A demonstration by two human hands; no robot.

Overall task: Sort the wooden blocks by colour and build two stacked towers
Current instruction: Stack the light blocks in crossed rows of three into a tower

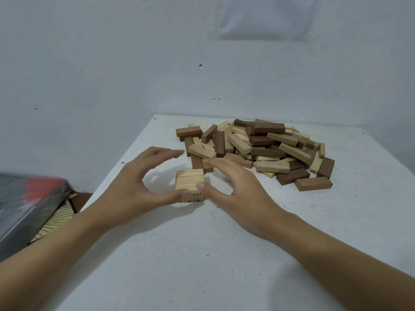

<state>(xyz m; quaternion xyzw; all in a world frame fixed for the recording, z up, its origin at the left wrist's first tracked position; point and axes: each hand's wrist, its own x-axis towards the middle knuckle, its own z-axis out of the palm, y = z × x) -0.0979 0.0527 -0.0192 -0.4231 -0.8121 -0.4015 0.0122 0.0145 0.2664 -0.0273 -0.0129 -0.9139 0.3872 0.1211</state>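
**Both thumbs squaring the pale tower**

Our left hand (143,182) arches loosely, fingers spread and holding nothing. Only its thumb tip (185,194) touches the near face of the pale tower (189,180). Our right hand (238,187) mirrors it, thumb against the same face and fingers reaching past the far side. We cannot tell whether those fingers touch the wood. We read the pose as nudging the blocks flush, not lifting.

The tower stands near the middle of the table (202,254), between our hands. It looks two layers high. The top layer is three light blocks lying side by side, and the layer below shows printed numbers on its near face.

Just behind it lies the unsorted pile (258,147), dark and pale blocks jumbled together. No dark tower is visible yet, so we judge the job barely begun.

At the left edge, off the table, sits a dark box (29,198).
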